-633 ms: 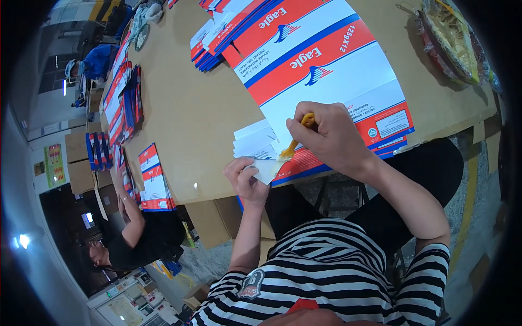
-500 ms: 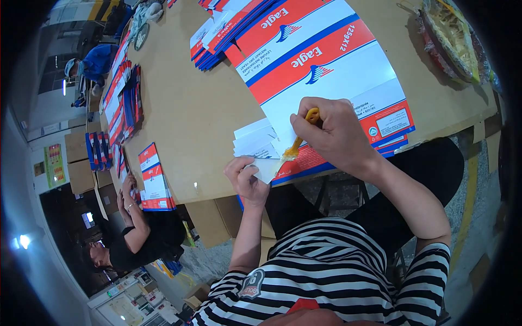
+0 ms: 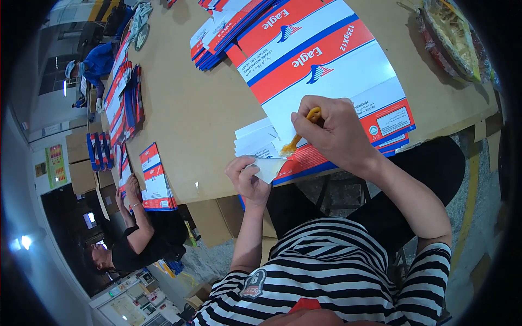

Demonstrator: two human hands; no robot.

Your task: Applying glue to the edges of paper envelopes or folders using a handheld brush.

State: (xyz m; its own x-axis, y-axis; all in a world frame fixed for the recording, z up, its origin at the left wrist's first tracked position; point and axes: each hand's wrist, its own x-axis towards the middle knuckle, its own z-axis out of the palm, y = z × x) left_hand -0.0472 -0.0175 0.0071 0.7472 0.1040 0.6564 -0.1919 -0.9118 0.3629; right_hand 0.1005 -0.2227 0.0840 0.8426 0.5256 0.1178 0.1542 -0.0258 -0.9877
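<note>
A flat, unfolded carton sheet (image 3: 321, 70) in white, red and blue lies on the brown table (image 3: 190, 119) in front of me. My right hand (image 3: 334, 133) grips a small yellow-handled brush (image 3: 298, 138), its tip touching the sheet's near edge. My left hand (image 3: 247, 176) pinches a white flap (image 3: 270, 167) at the sheet's near-left corner, lifted off the table edge. More white sheets (image 3: 255, 140) lie stacked just left of the brush tip.
Stacks of the same printed cartons (image 3: 223, 27) lie at the far side and along the left edge (image 3: 124, 103). A person in black (image 3: 144, 239) works at the left beside a carton stack (image 3: 155, 179). A plastic-wrapped tray (image 3: 454, 38) sits far right.
My right hand has slid the brush slightly left along the sheet's near edge. My left hand keeps hold of the white flap.
</note>
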